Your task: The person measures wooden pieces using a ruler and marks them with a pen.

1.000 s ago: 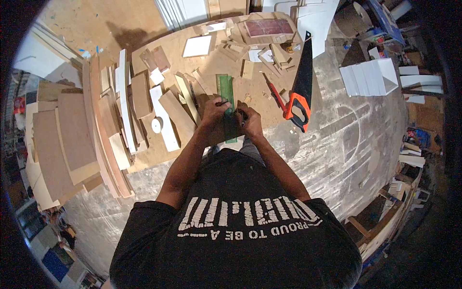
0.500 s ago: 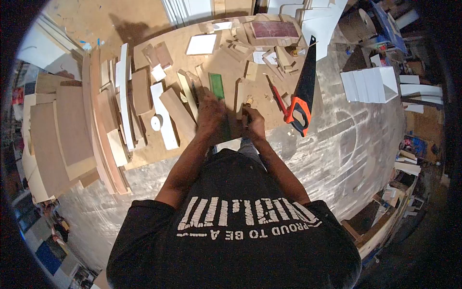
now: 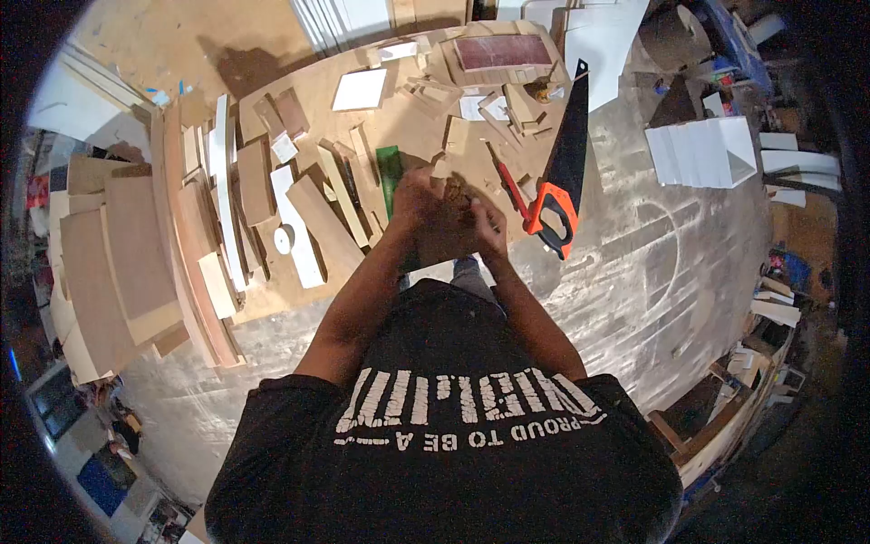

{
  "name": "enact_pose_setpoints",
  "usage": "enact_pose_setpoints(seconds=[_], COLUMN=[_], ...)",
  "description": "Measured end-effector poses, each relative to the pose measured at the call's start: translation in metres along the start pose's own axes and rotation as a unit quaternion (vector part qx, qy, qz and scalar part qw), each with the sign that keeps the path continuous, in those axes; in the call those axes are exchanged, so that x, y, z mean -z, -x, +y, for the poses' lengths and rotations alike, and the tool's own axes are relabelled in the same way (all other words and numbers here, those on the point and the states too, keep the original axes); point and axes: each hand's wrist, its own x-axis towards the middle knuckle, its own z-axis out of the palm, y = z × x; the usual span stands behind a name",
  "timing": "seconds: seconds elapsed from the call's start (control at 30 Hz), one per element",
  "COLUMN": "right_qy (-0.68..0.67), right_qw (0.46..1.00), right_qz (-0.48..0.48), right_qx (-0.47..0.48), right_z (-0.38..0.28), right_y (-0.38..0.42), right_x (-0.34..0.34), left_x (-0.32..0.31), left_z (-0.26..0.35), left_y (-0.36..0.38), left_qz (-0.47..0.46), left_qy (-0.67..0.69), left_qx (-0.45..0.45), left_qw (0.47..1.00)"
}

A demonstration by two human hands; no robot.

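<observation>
My left hand point(image 3: 418, 197) is closed near the table's front edge, just right of a green flat block point(image 3: 388, 174). Facing it, my right hand point(image 3: 490, 226) has its fingers curled in. Between the two hands is a small brownish, uneven thing point(image 3: 459, 190), too dark and blurred to name. Below them lies a brown board surface point(image 3: 447, 247) in shadow. To the right of my right hand rest a red slim tool point(image 3: 511, 186) and a handsaw point(image 3: 564, 154) with an orange and black handle.
Wood strips and offcuts point(image 3: 328, 218) cover the table's left side, with a white strip point(image 3: 304, 238) and a white roll point(image 3: 284, 239) among them. A reddish-brown sanding block point(image 3: 503, 52) lies at the back. White panels point(image 3: 696, 154) stand on the right.
My left hand has moved right, away from the wood strips and closer to my right hand. The brownish thing now shows between them. The view has shifted slightly.
</observation>
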Motion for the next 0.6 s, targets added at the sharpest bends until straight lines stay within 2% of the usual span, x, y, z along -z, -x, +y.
enact_pose_setpoints(seconds=[0.03, 0.1, 0.2, 0.3, 0.4, 0.5, 0.6], right_qy=[0.038, -0.038, -0.022, -0.104, -0.079, -0.018, -0.001], right_qw=[0.999, 0.997, 0.995, 0.992, 0.997, 0.999, 0.999], right_qz=[0.019, 0.019, 0.035, 0.009, -0.012, 0.037, 0.026], right_qx=[0.003, -0.069, -0.089, -0.075, -0.022, -0.006, -0.028], right_z=[-0.003, -0.012, 0.037, 0.003, 0.007, 0.015, 0.027], right_y=[-0.01, -0.022, -0.061, -0.063, -0.069, -0.071, -0.075], right_x=[0.007, 0.013, 0.034, 0.011, 0.005, 0.003, 0.005], left_x=[-0.001, -0.005, 0.002, -0.013, -0.01, -0.01, -0.004], left_z=[-0.005, -0.011, 0.008, -0.013, -0.027, -0.025, -0.016], left_y=[-0.002, -0.003, 0.008, 0.004, -0.003, -0.004, -0.004], left_qz=[-0.007, -0.024, 0.048, 0.081, 0.016, 0.031, 0.004], left_qy=[-0.013, -0.038, 0.003, 0.028, 0.02, 0.0, -0.023], left_qx=[-0.028, -0.085, -0.077, -0.091, -0.099, -0.106, -0.092], left_qw=[0.999, 0.995, 0.996, 0.992, 0.995, 0.994, 0.995])
